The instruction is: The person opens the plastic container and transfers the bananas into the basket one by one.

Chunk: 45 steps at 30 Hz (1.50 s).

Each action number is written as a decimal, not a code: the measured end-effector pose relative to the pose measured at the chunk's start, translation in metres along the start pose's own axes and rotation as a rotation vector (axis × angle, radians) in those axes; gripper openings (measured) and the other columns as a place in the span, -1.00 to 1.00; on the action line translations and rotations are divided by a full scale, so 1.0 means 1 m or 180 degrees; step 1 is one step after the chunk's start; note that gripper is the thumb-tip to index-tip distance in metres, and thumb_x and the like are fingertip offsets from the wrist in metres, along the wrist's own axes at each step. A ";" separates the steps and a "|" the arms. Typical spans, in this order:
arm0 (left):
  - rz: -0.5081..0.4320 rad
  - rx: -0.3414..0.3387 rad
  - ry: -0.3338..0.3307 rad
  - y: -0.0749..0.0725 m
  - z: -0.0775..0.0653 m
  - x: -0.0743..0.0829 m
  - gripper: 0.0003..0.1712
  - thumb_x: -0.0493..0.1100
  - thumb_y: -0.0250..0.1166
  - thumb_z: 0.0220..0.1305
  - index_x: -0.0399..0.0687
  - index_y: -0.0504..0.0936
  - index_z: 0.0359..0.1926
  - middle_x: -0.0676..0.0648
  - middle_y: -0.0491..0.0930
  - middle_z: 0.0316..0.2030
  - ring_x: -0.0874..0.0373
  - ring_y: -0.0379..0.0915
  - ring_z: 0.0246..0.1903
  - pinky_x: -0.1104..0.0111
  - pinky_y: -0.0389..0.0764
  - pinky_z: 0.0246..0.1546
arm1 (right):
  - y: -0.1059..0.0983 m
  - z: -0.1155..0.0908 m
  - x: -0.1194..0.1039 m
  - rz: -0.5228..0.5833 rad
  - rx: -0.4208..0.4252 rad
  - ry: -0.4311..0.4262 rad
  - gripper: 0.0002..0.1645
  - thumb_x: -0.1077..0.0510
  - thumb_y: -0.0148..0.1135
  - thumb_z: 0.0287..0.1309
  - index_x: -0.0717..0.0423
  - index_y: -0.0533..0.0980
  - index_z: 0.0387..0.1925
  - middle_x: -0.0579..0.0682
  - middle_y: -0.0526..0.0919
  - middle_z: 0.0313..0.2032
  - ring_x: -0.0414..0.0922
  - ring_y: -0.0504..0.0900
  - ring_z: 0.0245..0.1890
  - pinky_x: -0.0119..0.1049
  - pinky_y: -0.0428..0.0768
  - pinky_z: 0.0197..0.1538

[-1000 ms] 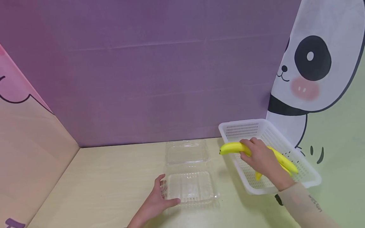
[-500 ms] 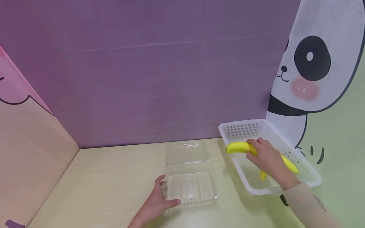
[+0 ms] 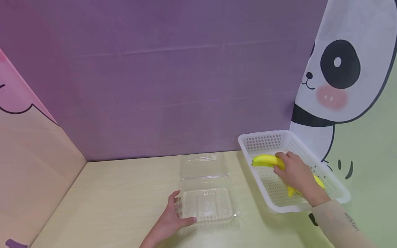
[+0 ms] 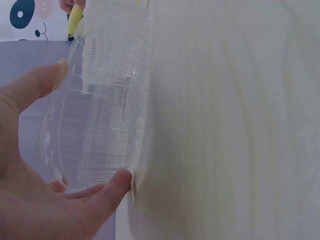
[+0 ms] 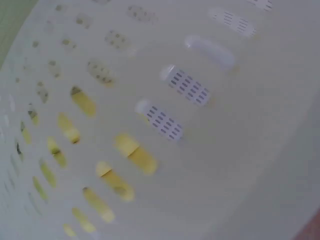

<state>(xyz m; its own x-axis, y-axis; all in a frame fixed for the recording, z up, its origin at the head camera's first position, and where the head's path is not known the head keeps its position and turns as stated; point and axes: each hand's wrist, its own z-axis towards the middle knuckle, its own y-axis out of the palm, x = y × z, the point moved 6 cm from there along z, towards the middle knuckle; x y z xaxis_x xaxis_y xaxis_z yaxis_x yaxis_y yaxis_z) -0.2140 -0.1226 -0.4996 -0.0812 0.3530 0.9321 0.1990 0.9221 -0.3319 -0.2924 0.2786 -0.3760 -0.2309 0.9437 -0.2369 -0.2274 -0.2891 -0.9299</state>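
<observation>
My left hand point(image 3: 169, 219) holds the left end of a clear plastic clamshell box point(image 3: 214, 203), thumb at the near side and fingers round the far side. The box lies unfolded, its lid point(image 3: 204, 167) flat behind the base. In the left wrist view, thumb and fingers span the clear box point(image 4: 100, 110). My right hand point(image 3: 294, 174) grips a yellow banana point(image 3: 265, 160) above a white perforated basket point(image 3: 258, 182). More yellow bananas point(image 3: 319, 181) lie in the basket, partly hidden by the right hand and wrist. The right wrist view shows yellow bananas point(image 5: 117, 185) through the basket's slots.
The basket stands at the right of the pale wooden table point(image 3: 118, 199), close to the green panda-printed side wall point(image 3: 366, 165). A purple cloth wall point(image 3: 155, 86) closes off the back. A beige and pink panel point(image 3: 37, 155) stands on the left.
My right hand has moved rightward with the banana, further over the basket. It now covers more of the bananas lying there. The left hand and the clear box have stayed put.
</observation>
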 end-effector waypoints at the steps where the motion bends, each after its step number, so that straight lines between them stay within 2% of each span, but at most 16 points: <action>1: 0.0003 -0.0003 0.0003 0.000 0.000 0.000 0.31 -0.08 0.63 0.03 -0.07 -0.14 0.55 -0.48 0.04 0.46 -0.49 0.20 0.34 -0.20 0.42 0.23 | 0.000 0.000 0.001 -0.0002 -0.0008 0.0013 -0.49 0.10 0.26 0.25 0.26 0.48 0.17 0.17 0.54 -0.21 0.04 0.45 -0.32 -0.13 0.50 -0.43; 19: -0.0018 -0.0054 0.0059 -0.001 -0.002 0.002 0.31 -0.09 0.61 0.06 -0.10 -0.16 0.54 -0.50 0.02 0.45 -0.53 0.18 0.33 -0.21 0.42 0.22 | 0.010 0.001 0.018 -0.0033 -0.0215 0.0359 -0.42 0.09 0.23 0.23 0.33 0.44 0.21 0.23 0.52 -0.22 0.07 0.46 -0.34 -0.15 0.45 -0.47; 29: -0.0025 -0.0054 0.0057 0.000 -0.001 0.001 0.30 -0.09 0.61 0.06 -0.10 -0.16 0.54 -0.49 0.03 0.45 -0.52 0.19 0.33 -0.21 0.44 0.20 | 0.021 0.001 0.020 0.0012 -0.0377 0.0434 -0.43 0.12 0.25 0.23 0.34 0.43 0.20 0.19 0.51 -0.27 0.03 0.47 -0.38 -0.23 0.46 -0.49; 45: 0.0035 0.0019 0.0070 -0.001 -0.003 0.002 0.29 -0.07 0.62 0.04 -0.06 -0.11 0.55 -0.44 0.09 0.44 -0.46 0.22 0.34 -0.18 0.45 0.19 | 0.039 0.000 0.024 -0.0029 -0.0724 0.0524 -0.46 0.13 0.24 0.23 0.30 0.41 0.18 0.17 0.49 -0.26 0.06 0.47 -0.34 -0.15 0.45 -0.44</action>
<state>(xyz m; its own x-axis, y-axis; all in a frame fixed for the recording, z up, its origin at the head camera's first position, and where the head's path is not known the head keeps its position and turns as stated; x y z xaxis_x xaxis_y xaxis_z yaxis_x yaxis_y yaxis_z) -0.2110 -0.1233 -0.4971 -0.0577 0.3597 0.9313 0.1940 0.9191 -0.3430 -0.3063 0.2898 -0.4182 -0.0687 0.9649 -0.2534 -0.0063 -0.2544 -0.9671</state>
